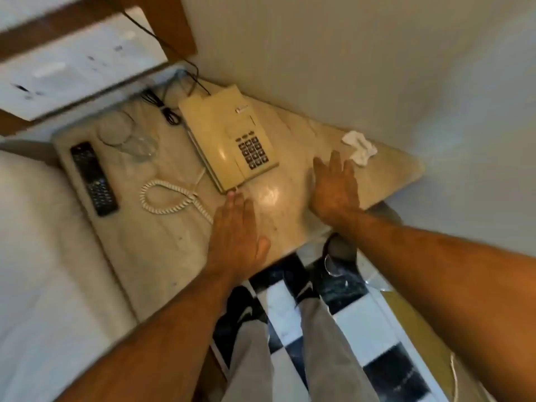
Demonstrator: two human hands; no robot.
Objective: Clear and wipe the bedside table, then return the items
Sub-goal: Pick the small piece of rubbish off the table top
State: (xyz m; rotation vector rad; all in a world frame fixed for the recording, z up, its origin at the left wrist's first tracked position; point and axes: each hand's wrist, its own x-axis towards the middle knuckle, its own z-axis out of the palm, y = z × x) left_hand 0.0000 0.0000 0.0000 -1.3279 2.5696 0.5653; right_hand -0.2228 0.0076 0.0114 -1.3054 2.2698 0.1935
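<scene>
The marble bedside table (162, 239) fills the middle of the view. On it stand a cream telephone (223, 134) with a coiled cord (168, 198), a black remote control (94, 178) at the left, two clear glasses (127, 137) behind it, and a crumpled white tissue (359, 149) at the far right. My left hand (236, 236) lies flat with fingers together, its fingertips just at the telephone's near corner. My right hand (335, 184) is spread flat on the tabletop, just short of the tissue. Neither hand holds anything.
A white bed (34, 256) borders the table on the left. A wooden-framed headboard panel (69, 68) stands behind, with black cables (165, 108) trailing onto the table. A white wall is at the right. Below are my legs and shoes on a black-and-white checkered floor (356, 311).
</scene>
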